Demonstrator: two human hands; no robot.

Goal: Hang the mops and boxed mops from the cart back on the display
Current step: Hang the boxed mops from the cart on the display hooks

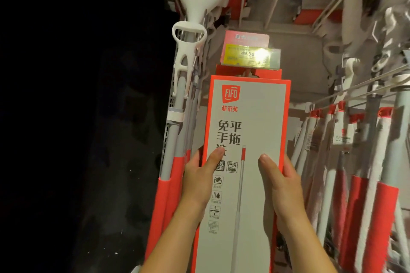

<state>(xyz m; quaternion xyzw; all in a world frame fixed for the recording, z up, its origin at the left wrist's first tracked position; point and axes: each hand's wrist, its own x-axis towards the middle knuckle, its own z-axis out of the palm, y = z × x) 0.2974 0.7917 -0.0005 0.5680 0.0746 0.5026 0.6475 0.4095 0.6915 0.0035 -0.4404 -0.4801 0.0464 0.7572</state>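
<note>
Standing beside the person, I take the boxed mop [244, 162] as the reference for all positions. Left of it, loose mops [177, 139] with grey poles and red sleeves hang against the display upright [169, 104], their white forked heads above; they appear already in place. At the box's left edge, the left hand [199, 179] clasps the side, thumb laid flat across the printed face, remaining fingers wrapped behind and out of sight. The box itself is upright, tall and narrow, red-bordered with a grey front, held squarely facing the person. At its right edge, the right hand [284, 182] mirrors the hold, thumb on the front, fingers curled behind. The two-sided clasp at mid-height evidently keeps the long carton from swinging while its top is steered. Directly above the box, a yellow price tag [251, 55] marks the hook's end, and another red carton [248, 73] sits just behind. Judged: the hanging hole is being aligned; seating not confirmed. Right of the box, further mops [355, 162] hang, blurred.
</note>
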